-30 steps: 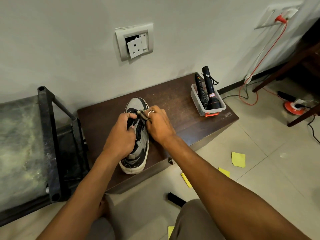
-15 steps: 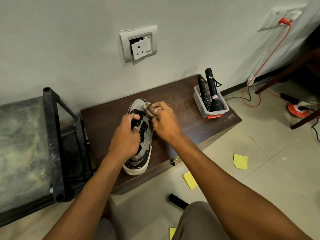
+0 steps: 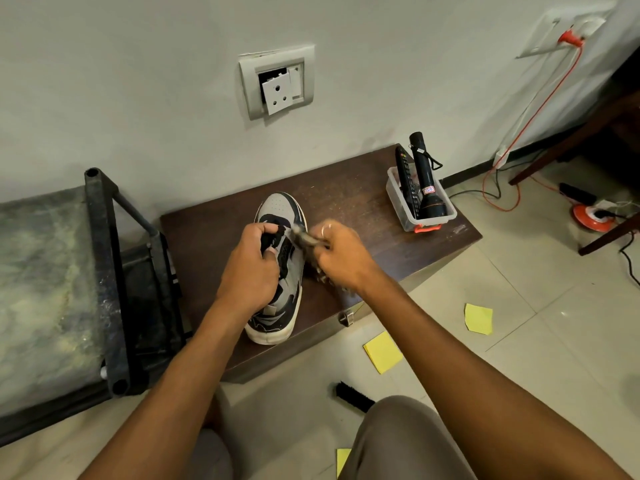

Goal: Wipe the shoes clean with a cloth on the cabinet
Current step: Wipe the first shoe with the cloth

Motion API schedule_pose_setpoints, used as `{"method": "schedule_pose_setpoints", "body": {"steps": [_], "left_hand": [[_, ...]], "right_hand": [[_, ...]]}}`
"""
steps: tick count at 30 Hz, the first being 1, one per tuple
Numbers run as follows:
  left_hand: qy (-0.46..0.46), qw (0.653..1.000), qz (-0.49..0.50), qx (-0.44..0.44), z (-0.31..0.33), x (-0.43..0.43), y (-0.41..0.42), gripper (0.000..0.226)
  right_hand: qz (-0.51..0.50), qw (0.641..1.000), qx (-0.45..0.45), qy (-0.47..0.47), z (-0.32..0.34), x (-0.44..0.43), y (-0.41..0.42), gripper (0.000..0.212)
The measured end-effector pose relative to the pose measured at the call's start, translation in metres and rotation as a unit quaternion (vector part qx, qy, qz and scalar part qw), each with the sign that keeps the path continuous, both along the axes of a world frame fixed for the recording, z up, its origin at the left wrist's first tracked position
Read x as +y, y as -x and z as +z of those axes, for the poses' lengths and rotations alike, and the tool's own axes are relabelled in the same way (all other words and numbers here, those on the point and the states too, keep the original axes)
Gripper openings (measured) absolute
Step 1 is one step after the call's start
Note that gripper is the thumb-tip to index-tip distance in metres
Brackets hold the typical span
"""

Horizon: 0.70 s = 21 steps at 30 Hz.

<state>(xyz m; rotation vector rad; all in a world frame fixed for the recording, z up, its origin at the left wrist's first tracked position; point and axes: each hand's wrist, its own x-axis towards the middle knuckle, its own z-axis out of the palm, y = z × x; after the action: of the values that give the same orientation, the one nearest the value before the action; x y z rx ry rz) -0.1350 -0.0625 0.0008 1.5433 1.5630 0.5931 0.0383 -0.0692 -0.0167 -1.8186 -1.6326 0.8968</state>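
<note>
A grey, black and white sneaker [image 3: 279, 209] lies on the dark brown cabinet [image 3: 360, 202], toe toward the wall. My left hand [image 3: 251, 268] grips the shoe's tongue and laces from the left side. My right hand [image 3: 341, 256] holds a small greyish cloth [image 3: 304, 237], bunched between its fingers, against the shoe's right side near the laces. The cloth and my right fingers are blurred by motion. A bit of cloth also hangs below my right hand.
A clear plastic tub [image 3: 420, 216] with a black torch and a remote stands at the cabinet's right end. A black metal rack [image 3: 104, 271] stands on the left. Yellow paper pieces [image 3: 382, 351] and a black brush [image 3: 353, 398] lie on the tiled floor. Cables [image 3: 498, 199] run at the right.
My right hand with the cloth went forward toward the toe, then came back along the shoe's right side. My left hand kept its grip on the tongue.
</note>
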Motion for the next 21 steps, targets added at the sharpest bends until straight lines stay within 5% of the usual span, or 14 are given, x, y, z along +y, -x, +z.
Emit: {"method": "schedule_pose_setpoints", "body": {"steps": [6,13,18,21], "left_hand": [[-0.006,1.000,-0.004,-0.004,-0.001,0.002,0.002,0.032],[-0.013,1.000,0.015,-0.021,-0.005,0.001,0.001,0.031],[-0.019,0.998,0.033,-0.046,-0.005,-0.001,0.000,0.031],[-0.014,0.998,0.024,-0.048,-0.003,-0.001,0.000,0.030]], "right_hand": [[0.013,0.993,-0.114,-0.031,-0.028,0.006,0.026,0.047],[-0.010,0.998,0.062,0.030,-0.009,-0.049,0.027,0.027],[-0.008,0.984,0.147,0.103,0.015,-0.080,0.026,0.033],[-0.091,0.978,0.159,0.097,0.016,-0.067,0.016,0.025]]}}
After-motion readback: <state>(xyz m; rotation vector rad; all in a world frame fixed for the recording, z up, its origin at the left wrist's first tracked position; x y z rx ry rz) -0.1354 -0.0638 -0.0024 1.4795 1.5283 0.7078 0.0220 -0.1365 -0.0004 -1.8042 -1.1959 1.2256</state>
